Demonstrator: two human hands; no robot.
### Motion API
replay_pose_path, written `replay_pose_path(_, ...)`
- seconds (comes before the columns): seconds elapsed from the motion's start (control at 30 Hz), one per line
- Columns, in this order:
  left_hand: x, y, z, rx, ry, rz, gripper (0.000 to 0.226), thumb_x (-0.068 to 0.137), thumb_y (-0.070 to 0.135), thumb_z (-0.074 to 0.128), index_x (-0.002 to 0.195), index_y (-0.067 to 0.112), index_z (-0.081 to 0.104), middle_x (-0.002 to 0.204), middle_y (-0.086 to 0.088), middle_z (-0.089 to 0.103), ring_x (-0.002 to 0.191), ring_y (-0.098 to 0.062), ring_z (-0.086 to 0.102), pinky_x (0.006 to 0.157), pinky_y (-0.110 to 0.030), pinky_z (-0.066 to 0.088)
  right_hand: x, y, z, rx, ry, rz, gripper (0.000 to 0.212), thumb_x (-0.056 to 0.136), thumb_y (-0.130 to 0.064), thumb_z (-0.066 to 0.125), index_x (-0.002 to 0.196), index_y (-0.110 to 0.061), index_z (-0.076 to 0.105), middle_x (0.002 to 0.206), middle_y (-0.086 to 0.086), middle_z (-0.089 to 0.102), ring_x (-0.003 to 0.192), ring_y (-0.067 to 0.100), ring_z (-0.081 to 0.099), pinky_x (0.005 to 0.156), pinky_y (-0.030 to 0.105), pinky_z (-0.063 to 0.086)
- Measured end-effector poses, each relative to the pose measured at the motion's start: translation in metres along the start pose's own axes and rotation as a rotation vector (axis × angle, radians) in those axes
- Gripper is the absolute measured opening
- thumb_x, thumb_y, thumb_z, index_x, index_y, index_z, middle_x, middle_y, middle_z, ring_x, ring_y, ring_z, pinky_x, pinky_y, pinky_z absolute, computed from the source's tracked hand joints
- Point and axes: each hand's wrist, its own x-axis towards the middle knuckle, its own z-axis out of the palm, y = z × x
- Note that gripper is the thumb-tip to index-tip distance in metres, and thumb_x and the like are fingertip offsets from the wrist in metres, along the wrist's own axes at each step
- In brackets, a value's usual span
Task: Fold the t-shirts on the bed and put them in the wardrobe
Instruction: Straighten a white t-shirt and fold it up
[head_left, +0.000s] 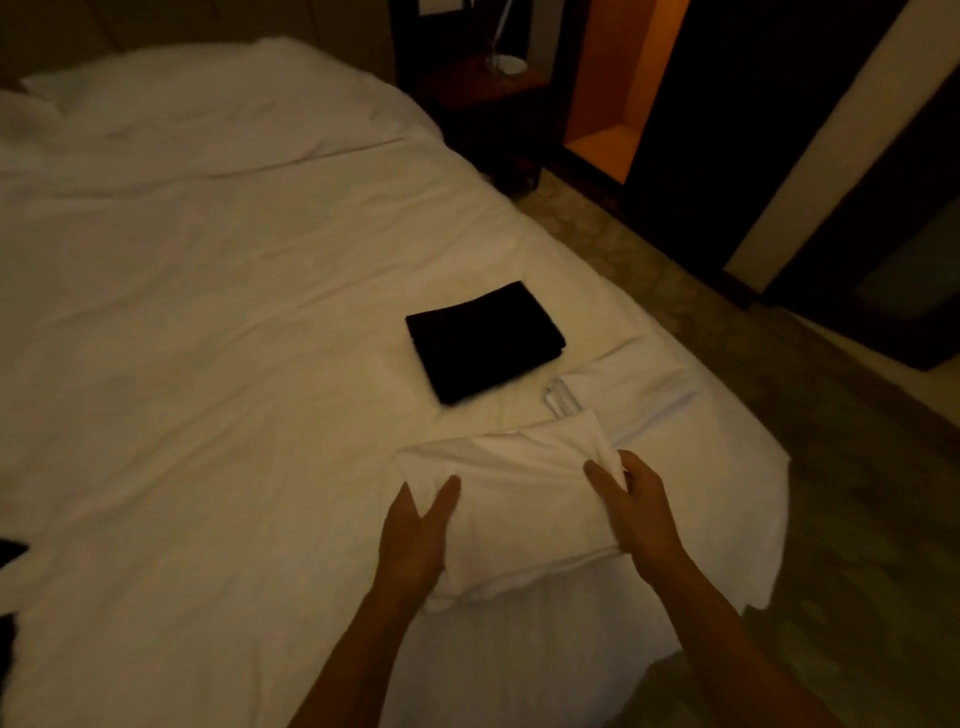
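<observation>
With your left hand (415, 525) and right hand (631, 506) pinching the white cotton t-shirt (519, 499) just before the folded black t-shirt (483, 340), fold evenly.

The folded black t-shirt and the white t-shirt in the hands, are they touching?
Apart. The head view shows a strip of bare bed sheet between the folded black t-shirt and the white t-shirt.
</observation>
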Motion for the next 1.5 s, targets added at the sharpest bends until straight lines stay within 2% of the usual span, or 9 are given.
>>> replay_pose_path(0.13,0.033,0.017,0.104,-0.043,0.009,0.018,0.049,0.091,0.047,0.062,0.136,0.042,0.043,0.114,0.019,0.059,0.099,0.001,0.055,0.096,-0.033,0.048,0.084,-0.01,-0.07,-0.065,0.025,-0.045,0.012,0.094,-0.026,0.065,0.094,-0.014,0.065,0.089,0.0,0.069,0.08,0.006,0.062,0.076,0.024,0.048)
replay_pose_path(0.3,0.083,0.02,0.213,0.021,0.082,0.036,0.051,0.096,0.048,0.053,0.143,0.031,0.043,0.117,0.015,0.059,0.094,0.009,0.052,0.094,-0.027,0.044,0.198,-0.006,-0.133,-0.182,0.027,-0.103,0.018,0.095,-0.028,0.063,0.11,-0.021,0.056,0.097,-0.014,0.06,0.093,0.011,0.057,0.084,0.027,0.044)
replay_pose_path(0.5,0.148,-0.003,0.286,0.043,0.225,-0.026,0.05,0.101,0.046,0.043,0.145,0.024,0.041,0.127,0.008,0.052,0.112,-0.01,0.049,0.101,-0.025,0.036,0.301,0.02,-0.144,-0.266,-0.035,-0.11,0.029,0.095,-0.028,0.063,0.118,-0.011,0.059,0.103,-0.002,0.061,0.095,0.015,0.057,0.08,0.017,0.045)
replay_pose_path(0.6,0.178,-0.028,0.297,0.075,0.273,-0.081,0.055,0.101,0.048,0.042,0.149,0.021,0.04,0.137,0.003,0.051,0.125,-0.019,0.049,0.112,-0.034,0.034,0.331,0.044,-0.137,-0.303,-0.041,-0.078,0.032,0.096,-0.03,0.062,0.122,-0.01,0.059,0.103,0.0,0.063,0.095,0.016,0.059,0.07,0.007,0.04)
replay_pose_path(0.9,0.201,-0.053,0.276,0.381,0.219,-0.074,0.075,0.095,0.042,0.058,0.155,0.026,0.016,0.135,-0.003,0.052,0.118,-0.027,0.057,0.095,-0.041,0.049,0.347,0.09,-0.138,-0.744,-0.077,-0.013,0.061,0.099,-0.045,0.051,0.15,-0.017,0.034,0.141,0.014,0.051,0.122,0.033,0.053,0.097,0.043,0.044)
replay_pose_path(1.0,0.194,-0.049,0.271,0.513,0.266,0.076,0.082,0.096,0.046,0.055,0.158,0.022,0.007,0.159,-0.008,0.024,0.138,-0.029,0.039,0.111,-0.047,0.037,0.342,0.086,-0.135,-0.941,0.029,-0.241,0.061,0.099,-0.044,0.051,0.151,-0.016,0.034,0.14,0.019,0.047,0.122,0.038,0.048,0.098,0.051,0.043)
replay_pose_path(1.13,0.192,-0.045,0.292,1.126,0.191,0.406,0.074,0.097,0.046,0.044,0.157,0.011,0.02,0.163,-0.02,0.013,0.149,-0.039,0.013,0.117,-0.049,0.019,0.345,0.082,-0.127,-1.112,-0.033,-0.492,0.061,0.099,-0.046,0.043,0.152,-0.02,0.033,0.154,0.017,0.032,0.137,0.037,0.034,0.105,0.052,0.034)
replay_pose_path(1.37,0.205,-0.088,0.304,1.319,0.047,0.245,0.072,0.1,0.056,0.024,0.159,0.02,0.004,0.165,-0.012,-0.008,0.151,-0.032,-0.008,0.122,-0.052,0.01,0.346,0.111,-0.127,-1.202,-0.272,-0.269,0.068,0.096,-0.064,0.019,0.157,-0.036,0.005,0.165,0.003,0.006,0.145,0.034,0.023,0.11,0.051,0.031)
replay_pose_path(1.5,0.207,-0.077,0.305,1.318,-0.001,0.196,0.072,0.099,0.057,0.021,0.158,0.022,-0.001,0.164,-0.009,-0.013,0.15,-0.03,-0.013,0.121,-0.046,0.0,0.344,0.095,-0.121,-1.261,-0.277,-0.259,0.073,0.093,-0.063,0.011,0.157,-0.03,0.011,0.164,0.008,0.013,0.146,0.037,0.022,0.115,0.052,0.02)
